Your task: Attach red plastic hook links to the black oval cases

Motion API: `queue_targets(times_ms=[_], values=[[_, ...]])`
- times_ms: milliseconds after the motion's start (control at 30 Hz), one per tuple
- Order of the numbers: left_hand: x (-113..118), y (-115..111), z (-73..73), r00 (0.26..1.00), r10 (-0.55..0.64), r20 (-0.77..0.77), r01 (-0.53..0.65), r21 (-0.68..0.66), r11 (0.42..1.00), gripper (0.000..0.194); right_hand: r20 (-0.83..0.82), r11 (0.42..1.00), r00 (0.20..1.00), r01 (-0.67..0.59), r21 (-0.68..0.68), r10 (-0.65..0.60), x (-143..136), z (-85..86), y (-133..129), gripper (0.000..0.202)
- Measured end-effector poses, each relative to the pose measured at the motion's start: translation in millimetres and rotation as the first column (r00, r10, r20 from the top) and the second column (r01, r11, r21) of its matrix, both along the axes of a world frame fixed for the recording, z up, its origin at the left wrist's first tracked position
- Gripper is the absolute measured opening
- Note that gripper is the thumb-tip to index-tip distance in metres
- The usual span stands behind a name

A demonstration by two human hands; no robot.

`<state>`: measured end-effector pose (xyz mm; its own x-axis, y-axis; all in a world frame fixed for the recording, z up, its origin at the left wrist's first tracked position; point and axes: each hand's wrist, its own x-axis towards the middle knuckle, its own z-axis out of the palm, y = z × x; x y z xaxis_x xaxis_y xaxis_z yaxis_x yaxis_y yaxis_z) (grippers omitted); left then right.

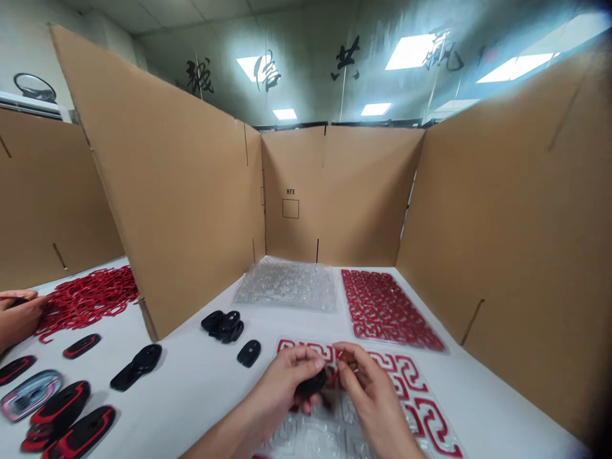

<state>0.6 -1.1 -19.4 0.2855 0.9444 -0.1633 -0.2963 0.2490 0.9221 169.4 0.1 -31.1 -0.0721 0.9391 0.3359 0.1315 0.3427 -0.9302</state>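
Note:
My left hand is closed on a small black key fob shell, held over a clear plastic tray. Close beside it, my right hand pinches a thin red trim piece between thumb and fingertips, near the shell's right edge. The fingers partly hide both parts. Hooked red trim pieces sit in the tray's right and far pockets, while bare pockets show under my hands. A loose black shell lies left of my left hand, with a small pile of black shells behind it.
Bubble wrap and a second tray of red pieces lie farther back. Cardboard walls enclose the table. At left are black shells with red trim, a red heap and another person's hand.

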Motion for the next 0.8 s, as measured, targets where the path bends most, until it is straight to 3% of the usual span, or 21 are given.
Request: queue_targets(times_ms=[133, 267, 400, 633, 800], values=[[2, 2, -4.1, 1.000, -0.007, 0.027, 0.007, -0.007, 1.000, 0.043, -0.117, 0.998, 0.993, -0.019, -0.061, 0.012, -3, -6.5, 3, 0.046], [-1, -3, 3.3, 1.000, -0.001, 0.010, 0.001, -0.008, 1.000, 0.033, -0.183, 0.974, 0.980, -0.118, -0.191, 0.083, -9, 3.0, 0, 0.035], [-2, -5, 6.6, 1.000, 0.018, -0.021, -0.019, -0.021, 1.000, 0.031, -0.207, 0.953, 0.969, -0.182, -0.244, 0.132, -10, 9.0, 0, 0.038], [-2, 2, 2.0, 0.990, 0.135, 0.050, -0.134, -0.024, 0.991, 0.041, -0.054, 0.990, 0.997, -0.053, -0.129, 0.047, -4, 2.1, 6, 0.033], [-6, 6, 1.5, 0.967, 0.229, 0.111, -0.230, -0.010, 0.973, 0.040, -0.068, 0.985, 0.997, -0.040, -0.170, 0.029, -1, 6.9, 9, 0.035]])
